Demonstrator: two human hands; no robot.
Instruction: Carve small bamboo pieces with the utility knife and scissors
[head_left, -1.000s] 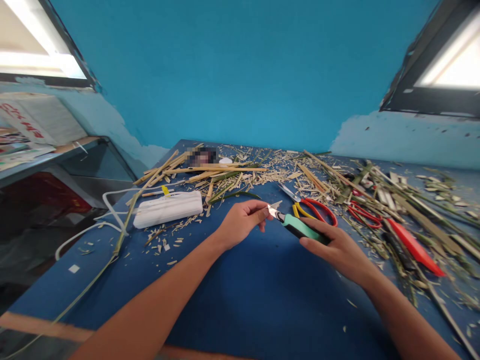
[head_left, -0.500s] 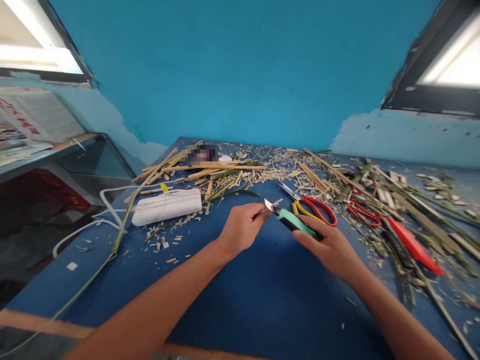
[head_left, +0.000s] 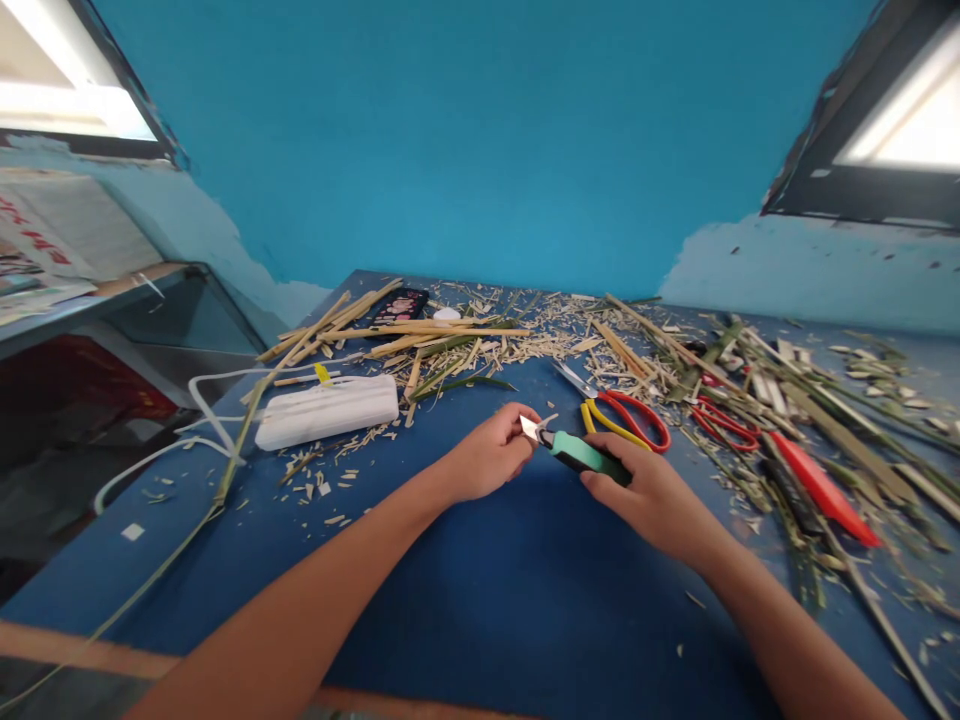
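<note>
My right hand is closed around a green and black utility knife, its blade pointing left toward my other hand. In a pinch, my left hand holds a small pale strip, mostly hidden by fingers and blade. The blade's tip lies against or just in front of the left fingers; I cannot tell whether it touches the strip. Just behind the knife lie scissors with red and yellow handles, blades toward the back left. Both hands are above the blue tabletop.
A white power strip with white cables lies at left. Split bamboo strips, shavings and a dark patterned phone lie at the back. More strips, red-handled scissors and a red tool lie at right.
The blade has moved slightly left and now overlaps the left fingertips. The left hand has shifted a little, and less of the strip shows. The whole view has shifted slightly.
</note>
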